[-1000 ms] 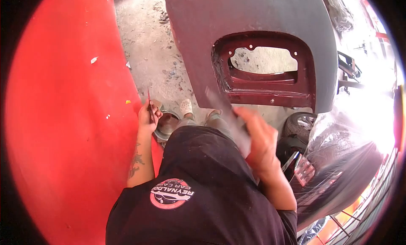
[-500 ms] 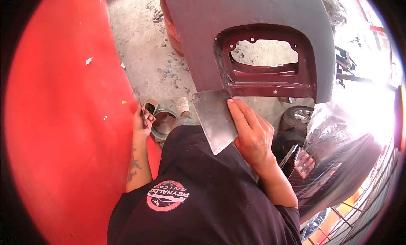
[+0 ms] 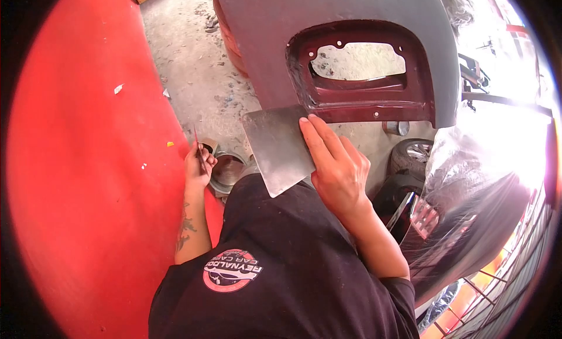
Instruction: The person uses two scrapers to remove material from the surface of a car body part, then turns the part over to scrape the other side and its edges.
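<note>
My right hand grips a flat grey metal sheet with slanted sides by its right edge, fingers laid along it. The sheet is held up in front of my body, and its upper edge overlaps the lower corner of a grey car panel. That panel has a dark red recess with an oblong opening in it. At the left, my left hand is closed around a thin, narrow blade seen nearly edge-on, its tip pointing up. Its handle, if any, is hidden by the fingers.
A large red car surface runs along my left. Below my left hand stands a round metal container beside a small box. A wheel, a small can and a plastic-covered part are at the right.
My right hand and the metal sheet have moved up and to the left. The view has shifted slightly, bringing the can beneath the panel into sight. My left hand still holds the thin blade.
</note>
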A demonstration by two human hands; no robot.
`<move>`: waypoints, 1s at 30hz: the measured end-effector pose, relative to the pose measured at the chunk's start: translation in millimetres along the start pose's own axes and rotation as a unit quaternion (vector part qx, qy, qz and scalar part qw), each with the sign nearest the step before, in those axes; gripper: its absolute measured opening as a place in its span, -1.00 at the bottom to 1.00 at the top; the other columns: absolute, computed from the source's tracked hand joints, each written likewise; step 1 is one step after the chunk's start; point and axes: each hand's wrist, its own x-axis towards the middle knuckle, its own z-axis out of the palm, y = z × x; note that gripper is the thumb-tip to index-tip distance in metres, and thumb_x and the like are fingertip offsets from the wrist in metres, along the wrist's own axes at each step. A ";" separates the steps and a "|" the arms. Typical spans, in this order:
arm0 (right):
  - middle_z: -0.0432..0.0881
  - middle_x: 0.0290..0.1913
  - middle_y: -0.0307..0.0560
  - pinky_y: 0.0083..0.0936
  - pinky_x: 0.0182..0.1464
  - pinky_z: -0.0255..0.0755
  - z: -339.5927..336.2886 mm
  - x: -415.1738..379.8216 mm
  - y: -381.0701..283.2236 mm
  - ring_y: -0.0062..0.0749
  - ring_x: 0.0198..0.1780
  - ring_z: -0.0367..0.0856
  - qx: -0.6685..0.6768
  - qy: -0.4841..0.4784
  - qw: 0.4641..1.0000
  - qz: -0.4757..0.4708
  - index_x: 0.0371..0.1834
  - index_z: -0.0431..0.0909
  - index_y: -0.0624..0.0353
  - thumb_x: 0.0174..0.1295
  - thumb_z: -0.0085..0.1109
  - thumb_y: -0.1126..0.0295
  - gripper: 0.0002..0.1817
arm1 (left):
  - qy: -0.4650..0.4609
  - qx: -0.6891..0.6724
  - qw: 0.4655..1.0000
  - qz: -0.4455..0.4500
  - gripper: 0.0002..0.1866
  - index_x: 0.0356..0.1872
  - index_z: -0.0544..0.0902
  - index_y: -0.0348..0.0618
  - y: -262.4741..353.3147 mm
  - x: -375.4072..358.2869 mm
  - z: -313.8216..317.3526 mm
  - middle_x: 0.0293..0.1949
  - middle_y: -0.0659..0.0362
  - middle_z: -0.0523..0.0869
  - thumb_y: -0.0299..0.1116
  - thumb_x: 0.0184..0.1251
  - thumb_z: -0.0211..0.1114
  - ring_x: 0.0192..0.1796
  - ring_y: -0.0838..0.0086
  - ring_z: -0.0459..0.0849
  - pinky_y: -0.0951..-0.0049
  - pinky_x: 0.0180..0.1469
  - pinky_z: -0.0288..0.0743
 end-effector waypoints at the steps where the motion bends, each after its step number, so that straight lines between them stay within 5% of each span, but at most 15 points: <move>1: 0.61 0.06 -0.27 -0.57 -0.49 0.45 1.4 0.5 -0.2 -0.49 -0.47 0.49 0.003 0.004 1.000 0.003 0.07 0.58 0.06 -0.08 0.13 0.48 -0.48 | -0.012 0.000 1.000 -0.001 -0.74 -0.33 0.50 0.07 -1.0 0.8 -1.3 -0.66 0.33 0.37 -0.07 0.48 -0.02 -0.53 0.43 0.43 0.29 -0.28 0.42; 30: 0.62 0.06 -0.19 -0.46 -0.37 0.53 9.4 16.3 -6.3 -0.38 -0.38 0.60 0.053 0.016 0.997 0.049 0.10 0.54 0.09 -0.10 0.15 0.55 -0.45 | 0.002 -0.002 1.000 0.004 -0.71 -0.40 0.46 0.10 3.4 0.8 -3.5 -0.67 0.34 0.39 -0.07 0.52 -0.07 -0.56 0.45 0.43 0.33 -0.33 0.37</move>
